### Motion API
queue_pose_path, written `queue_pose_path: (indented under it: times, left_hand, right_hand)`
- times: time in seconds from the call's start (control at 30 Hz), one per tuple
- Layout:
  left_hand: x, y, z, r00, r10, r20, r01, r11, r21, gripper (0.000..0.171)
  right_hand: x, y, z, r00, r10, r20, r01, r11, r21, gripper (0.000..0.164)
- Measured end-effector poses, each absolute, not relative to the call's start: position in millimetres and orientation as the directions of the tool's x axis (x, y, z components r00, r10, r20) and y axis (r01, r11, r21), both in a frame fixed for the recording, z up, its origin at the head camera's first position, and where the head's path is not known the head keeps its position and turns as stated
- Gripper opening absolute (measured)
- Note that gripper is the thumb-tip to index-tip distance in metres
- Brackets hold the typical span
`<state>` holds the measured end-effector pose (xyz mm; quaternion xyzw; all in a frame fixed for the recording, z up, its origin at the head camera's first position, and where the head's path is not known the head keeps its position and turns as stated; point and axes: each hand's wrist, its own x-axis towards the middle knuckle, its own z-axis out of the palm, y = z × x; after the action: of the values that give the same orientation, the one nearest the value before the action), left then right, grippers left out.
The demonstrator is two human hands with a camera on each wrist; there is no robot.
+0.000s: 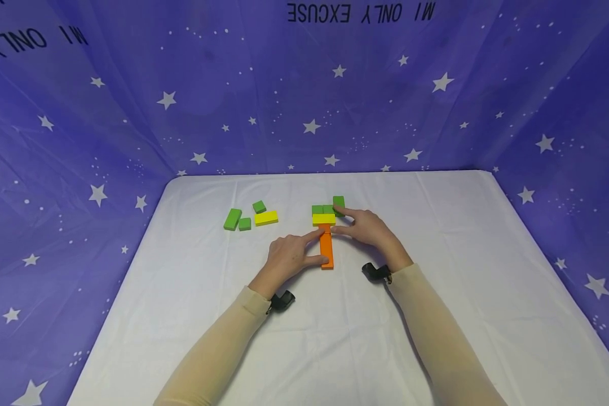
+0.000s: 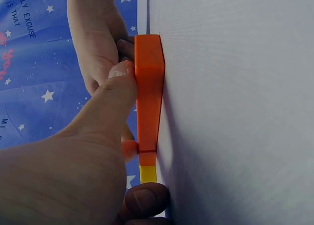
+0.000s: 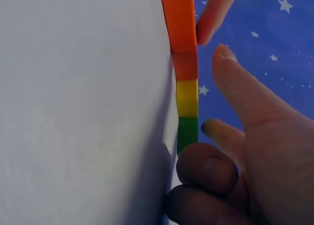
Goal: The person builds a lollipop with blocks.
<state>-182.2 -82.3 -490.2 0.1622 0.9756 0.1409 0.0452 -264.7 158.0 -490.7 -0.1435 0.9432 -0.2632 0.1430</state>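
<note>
On the white table, a long orange block (image 1: 326, 251) lies end to end with a short orange block (image 1: 325, 228). A yellow block (image 1: 323, 220) lies crosswise at their far end. Beyond it, two small green blocks (image 1: 317, 210) sit side by side, and a longer green block (image 1: 339, 202) stands off to their right. My left hand (image 1: 287, 255) touches the top of the long orange block with its thumb; its index fingertip is at the joint between the orange blocks. My right hand (image 1: 369, 228) has its index finger on the longer green block, its thumb beside the short orange one.
To the left lie a yellow block (image 1: 266, 219), a long green block (image 1: 232, 219) and two small green blocks (image 1: 245, 224). A purple star-printed curtain (image 1: 309, 101) hangs behind and at both sides of the table. Each wrist carries a small black camera (image 1: 282, 301).
</note>
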Motion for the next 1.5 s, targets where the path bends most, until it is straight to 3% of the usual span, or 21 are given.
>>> queue_pose_path:
  times: [0.43,0.97,1.27,1.5]
  left_hand:
    - [-181.6,-83.3,-488.6,-0.942,0.333,-0.033,0.309,0.902,0.302,0.083]
    - [-182.9,-84.1,-491.6,-0.94,0.339,-0.032,0.313,0.897,0.311,0.085]
    - [-185.2,-88.6,-491.0,-0.952,0.304,-0.024,0.266,0.866,0.424,0.077]
    - [-192.5,-106.3,-480.4,-0.977,0.202,0.071,0.209,0.826,0.523,0.063]
  right_hand:
    - [-258.6,150.4,-489.7,-0.927,-0.341,-0.156,-0.249,0.87,-0.425,0.083]
    - [-258.1,146.4,-489.7,-0.93,-0.326,-0.168,-0.225,0.869,-0.441,0.085]
    - [-256.9,146.5,-489.2,-0.928,-0.32,-0.193,-0.201,0.863,-0.464,0.086]
    - [-257.8,145.2,-487.9,-0.928,-0.315,-0.199,-0.191,0.862,-0.47,0.086]
